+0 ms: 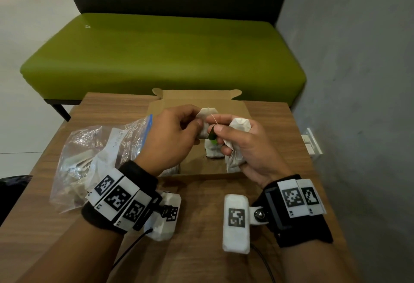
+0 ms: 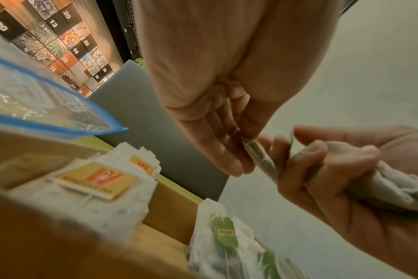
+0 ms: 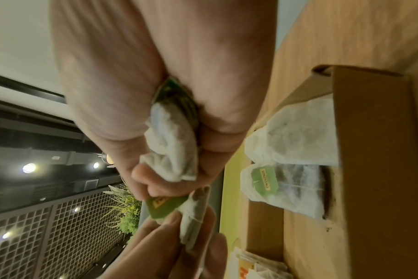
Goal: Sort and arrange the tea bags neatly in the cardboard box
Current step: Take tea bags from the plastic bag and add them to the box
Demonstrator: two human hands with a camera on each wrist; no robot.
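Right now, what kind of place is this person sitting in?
Probably a lounge or break area in an office or public building, not a home. A green bench with a tall dark back faces the small wooden table, and the left wrist view shows a wall of numbered photo panels.

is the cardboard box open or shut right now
Open. The cardboard box has its lid flap folded back, and tea bags show inside.

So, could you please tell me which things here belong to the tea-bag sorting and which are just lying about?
Belongs to the job:
- cardboard box
- tea bag pinched in the left hand
- tea bags bunched in the right hand
- green-tagged bags and orange-tagged bags in the box
- zip bag

Just lying about:
- green bench
- wooden table
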